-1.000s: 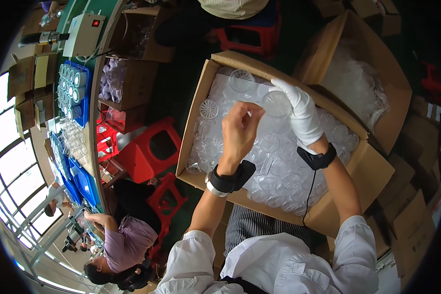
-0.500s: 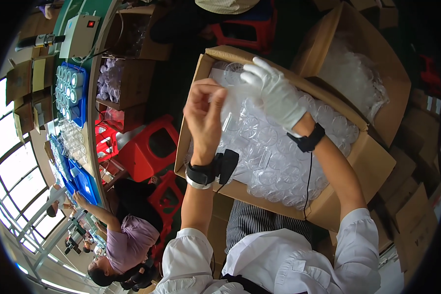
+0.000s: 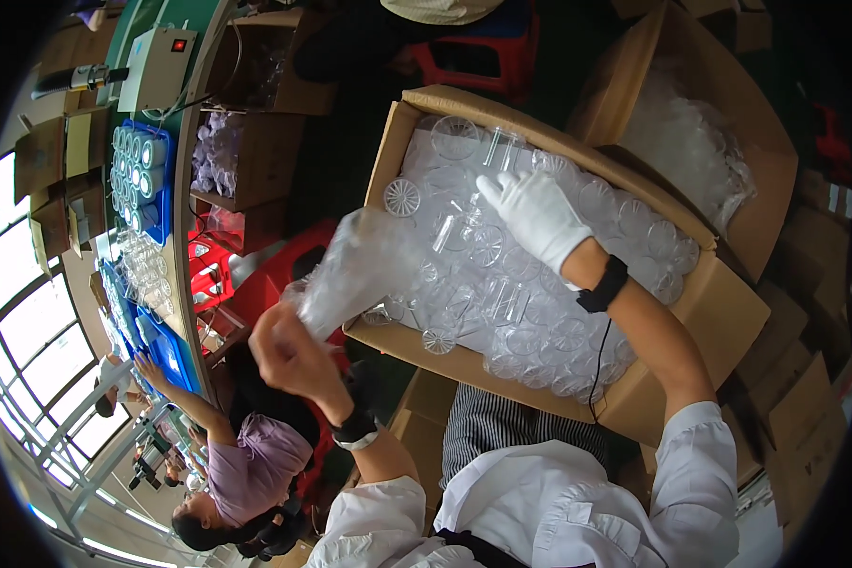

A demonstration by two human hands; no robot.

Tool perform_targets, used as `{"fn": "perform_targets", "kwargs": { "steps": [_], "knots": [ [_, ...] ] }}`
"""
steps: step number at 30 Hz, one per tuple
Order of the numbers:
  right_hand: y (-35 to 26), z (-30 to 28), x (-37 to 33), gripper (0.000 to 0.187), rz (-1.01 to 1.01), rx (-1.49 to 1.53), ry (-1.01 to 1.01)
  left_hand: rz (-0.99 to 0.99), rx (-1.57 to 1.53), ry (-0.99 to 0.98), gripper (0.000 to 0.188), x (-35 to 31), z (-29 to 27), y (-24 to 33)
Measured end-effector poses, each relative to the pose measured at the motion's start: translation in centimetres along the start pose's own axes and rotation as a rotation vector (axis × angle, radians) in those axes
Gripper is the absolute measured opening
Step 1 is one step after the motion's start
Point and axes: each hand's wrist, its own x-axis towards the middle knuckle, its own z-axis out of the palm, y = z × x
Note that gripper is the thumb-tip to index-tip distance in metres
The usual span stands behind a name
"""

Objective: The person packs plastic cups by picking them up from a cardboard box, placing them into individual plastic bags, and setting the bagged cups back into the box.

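My left hand (image 3: pixel 296 363), bare and blurred, is closed on the end of a crumpled clear plastic bag (image 3: pixel 364 265). The bag stretches up and right from my fingers, over the left edge of a cardboard box (image 3: pixel 388 156). Filling the box are many clear plastic pieces (image 3: pixel 488 244) with round, spoked ends, some lying on their sides. Over the middle of them is my right hand (image 3: pixel 540 220) in a white glove, its fingers extended and nothing visibly in them. Whether its fingertips touch the pieces I cannot tell.
A second cardboard box (image 3: pixel 625 66) at the far right holds clear plastic bags (image 3: pixel 682 142). To the left runs a workbench (image 3: pixel 187 312) with a blue tray of cylinders (image 3: pixel 142 170). Red stools (image 3: pixel 284 270) stand beside it. A co-worker in purple (image 3: pixel 256 464) sits at lower left.
My left hand has swung left and toward me, drawing the plastic bag out past the box's edge. My right hand has shifted slightly down, and more clear pieces show at the box's left side.
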Motion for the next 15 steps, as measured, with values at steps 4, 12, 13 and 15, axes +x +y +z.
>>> {"fn": "perform_targets", "kwargs": {
  "steps": [4,12,13,15],
  "knots": [
    [-0.6,0.3,0.8,0.041,-0.017,-0.018,0.034,0.224,-0.174,-0.604,0.020,-1.9,6.2,4.3],
    [2.7,-5.8,-5.6,0.055,0.358,1.245,0.121,0.293,0.202,-0.752,0.014,-1.1,7.1,-0.9],
    [2.7,-5.9,-5.9,0.057,0.441,1.623,0.118,0.295,0.200,-0.754,0.014,-1.4,6.8,-0.7],
    [2.5,-5.8,-6.4,0.057,0.450,1.672,0.085,0.206,-0.033,-0.723,0.019,-2.4,6.0,0.5]
  ]
}}
